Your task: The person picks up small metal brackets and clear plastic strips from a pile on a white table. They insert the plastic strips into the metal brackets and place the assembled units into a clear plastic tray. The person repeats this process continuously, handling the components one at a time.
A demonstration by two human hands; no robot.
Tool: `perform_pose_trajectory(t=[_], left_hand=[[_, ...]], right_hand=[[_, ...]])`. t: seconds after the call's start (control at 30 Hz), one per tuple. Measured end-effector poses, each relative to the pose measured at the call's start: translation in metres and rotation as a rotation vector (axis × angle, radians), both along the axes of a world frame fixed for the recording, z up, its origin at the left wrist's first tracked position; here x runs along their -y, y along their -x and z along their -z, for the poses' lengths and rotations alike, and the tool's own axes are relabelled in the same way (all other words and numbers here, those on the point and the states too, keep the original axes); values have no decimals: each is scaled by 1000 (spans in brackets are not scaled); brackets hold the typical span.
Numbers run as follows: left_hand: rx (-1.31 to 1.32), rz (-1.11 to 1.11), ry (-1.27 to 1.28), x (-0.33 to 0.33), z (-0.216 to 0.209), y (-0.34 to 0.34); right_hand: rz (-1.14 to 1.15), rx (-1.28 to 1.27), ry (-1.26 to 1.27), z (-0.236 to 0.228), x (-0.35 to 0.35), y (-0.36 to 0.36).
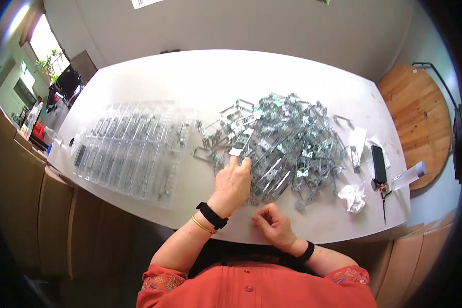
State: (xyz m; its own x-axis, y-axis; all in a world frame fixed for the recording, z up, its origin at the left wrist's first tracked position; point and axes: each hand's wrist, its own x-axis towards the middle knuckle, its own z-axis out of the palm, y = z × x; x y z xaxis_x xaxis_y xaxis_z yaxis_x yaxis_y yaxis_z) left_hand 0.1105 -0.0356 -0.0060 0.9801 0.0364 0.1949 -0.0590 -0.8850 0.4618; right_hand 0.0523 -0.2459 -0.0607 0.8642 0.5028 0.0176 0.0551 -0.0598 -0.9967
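My left hand [231,185] reaches over the near left side of a pile of small metal parts [287,138]. Its fingers pinch the near end of a flat, narrow metal bracket [241,142], which has a bright end and a dark middle. At the table's near edge my right hand [274,226] rests loosely curled, with nothing seen sticking out of it. To the left of my left hand stands a stack of clear plastic trays [128,187], with rows of similar parts in their slots.
On the right of the white table [205,66] lie a black phone [378,163], a crumpled tissue [352,197], keys [383,189] and a translucent bottle [409,175]. A round wooden board [418,123] leans beyond the right edge. Cardboard boxes [54,220] stand at lower left.
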Motion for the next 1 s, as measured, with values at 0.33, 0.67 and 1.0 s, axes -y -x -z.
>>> perform_pose_trajectory(t=[0.33,0.67,1.0], left_hand=[[20,-16,-4,9,-2,-11],[288,-35,-67,3,-5,-29],[441,-6,139,0,-34,-7]], right_hand=[[7,76,47,-1,3,-1],[9,123,82,8,2,-4],[-1,77,9,13,3,0]])
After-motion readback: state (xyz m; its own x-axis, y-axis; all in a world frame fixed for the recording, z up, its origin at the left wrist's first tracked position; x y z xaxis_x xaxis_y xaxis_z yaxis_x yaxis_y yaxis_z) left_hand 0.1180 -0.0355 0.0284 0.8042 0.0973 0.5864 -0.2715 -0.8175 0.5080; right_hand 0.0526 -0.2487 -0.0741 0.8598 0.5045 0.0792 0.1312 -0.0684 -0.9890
